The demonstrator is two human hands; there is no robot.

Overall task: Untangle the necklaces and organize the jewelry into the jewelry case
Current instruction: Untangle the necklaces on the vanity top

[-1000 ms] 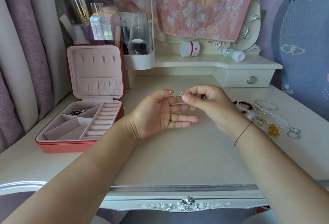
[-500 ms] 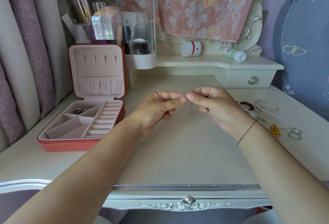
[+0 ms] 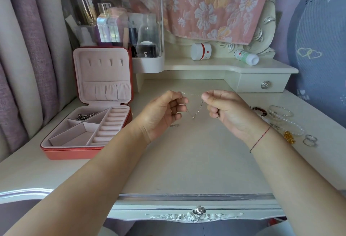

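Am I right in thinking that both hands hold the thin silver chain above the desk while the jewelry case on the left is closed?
Not quite: the head view shows the jewelry case open, its lid standing up. The left hand and right hand do hold the thin silver chain above the desk.

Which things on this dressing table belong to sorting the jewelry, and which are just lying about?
For the job: thin chain, pinched between left hand and right hand; open jewelry case; dark bead bracelet, bangle, pearl strand, gold piece, rings.
Lying about: white jar, small bottle, clear cosmetics box, floral towel.
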